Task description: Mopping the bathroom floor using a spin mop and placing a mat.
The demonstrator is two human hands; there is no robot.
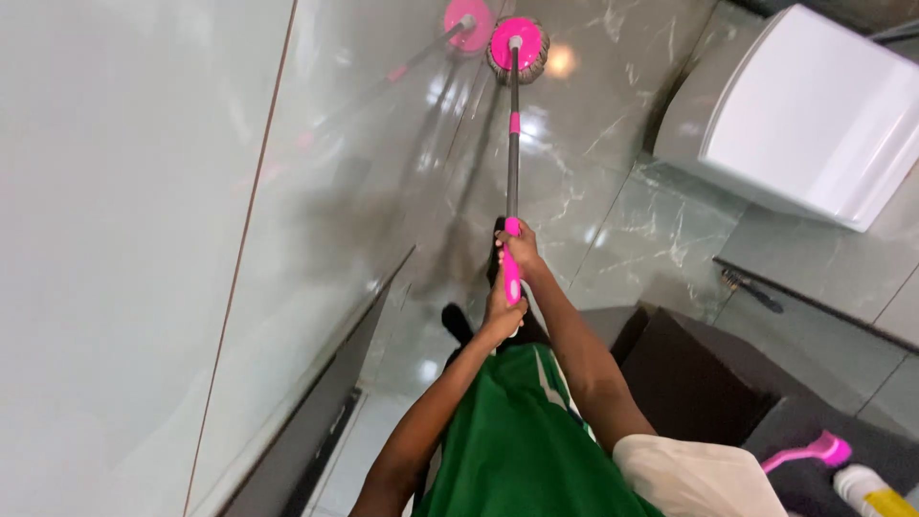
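Glossy wall (134, 239) fills the left, w/ a blurred reflection of the mop in it. Centre: left hand (502, 311) closed round the bottom of the mop's pink grip (512, 278); right hand (520, 247) closed round it just above. The mop handle (513, 163) runs up to the pink mop head (517, 46) on the marble floor (613, 211). Feet mostly hidden. Right: white toilet (814, 115), cut off at the edge; pink brush (809, 452) bottom right, partly out of frame.

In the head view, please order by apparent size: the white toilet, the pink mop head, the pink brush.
1. White toilet, clearly largest.
2. Pink mop head and pink brush look alike; the brush is nearer the camera and partly cut off, so unranked.
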